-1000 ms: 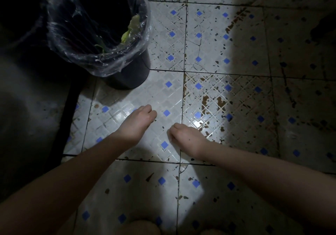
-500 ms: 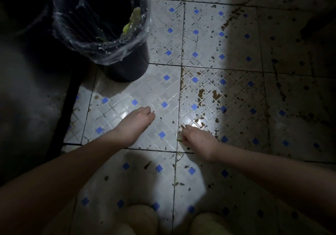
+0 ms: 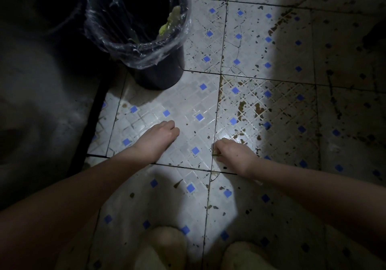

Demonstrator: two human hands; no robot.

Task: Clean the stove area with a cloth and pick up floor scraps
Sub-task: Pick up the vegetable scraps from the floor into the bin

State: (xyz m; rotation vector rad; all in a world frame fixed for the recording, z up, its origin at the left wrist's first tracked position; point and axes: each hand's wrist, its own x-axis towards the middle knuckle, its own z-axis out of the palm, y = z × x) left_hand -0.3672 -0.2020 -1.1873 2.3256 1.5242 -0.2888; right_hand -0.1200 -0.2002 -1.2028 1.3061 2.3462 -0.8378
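Scrap (image 3: 217, 155): thin green sliver at the right hand's fingertips, on the grout line between two tiles, low on the floor, centre of view.
Far left: dark, blurred surface; cannot make it out. Black strip (image 3: 94, 119) runs along the floor edge beside it.
Bin (image 3: 158, 69): black, lined with a clear plastic bag (image 3: 146, 54) folded over the rim; stands on the tiles beyond the left hand, well apart from it. Yellow-green vegetable trimmings (image 3: 170, 22) lie against its inner wall.
Left hand (image 3: 157, 139): palm down, fingers curled loosely together, nothing seen in it; low over a pale tile, whether touching it cannot be told.
Floor tiles (image 3: 188, 102): white with small blue squares, brightly lit in the middle, shadowed to either side.
Right hand (image 3: 235, 155): knuckles up, fingertips pinched together on the green sliver; whether it is lifted or only touched, cannot tell.
Stains (image 3: 259, 108): brown patches and dark flecks just beyond the right hand, thicker toward the right.
Bottom edge: two pale rounded shapes (image 3: 167, 246), dim, nearest the camera.
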